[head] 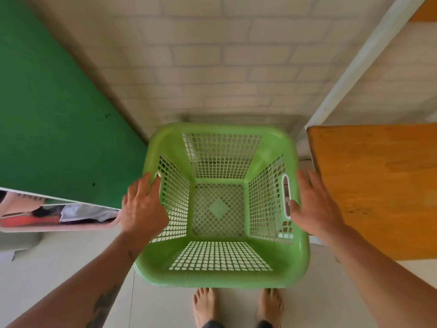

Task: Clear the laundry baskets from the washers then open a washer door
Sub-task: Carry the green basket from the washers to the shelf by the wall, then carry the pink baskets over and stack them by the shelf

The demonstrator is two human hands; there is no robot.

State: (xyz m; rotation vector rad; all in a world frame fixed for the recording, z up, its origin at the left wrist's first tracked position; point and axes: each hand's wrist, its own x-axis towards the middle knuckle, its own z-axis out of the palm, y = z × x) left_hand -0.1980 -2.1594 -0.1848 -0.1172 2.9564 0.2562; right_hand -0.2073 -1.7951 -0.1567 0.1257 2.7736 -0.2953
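An empty green laundry basket (220, 275) with mesh walls is right in front of my bare feet, seen from above. My left hand (142, 207) lies over its left rim, fingertips at the left handle slot and thumb against the inner mesh. At the right rim, my right hand (314, 204) has its thumb hooked into the right handle slot and its fingers outside the wall. Both hands hold the basket by its sides. Its far rim is blurred. No washer door is in view.
A pink basket (59, 227) holding clothes sits at the left on a grey-white surface (21, 242). An orange wooden tabletop (378, 185) stands close on the right. A green wall (47, 114) is at the left, a white brick wall (212, 67) ahead, pale tiled floor (236, 308) below.
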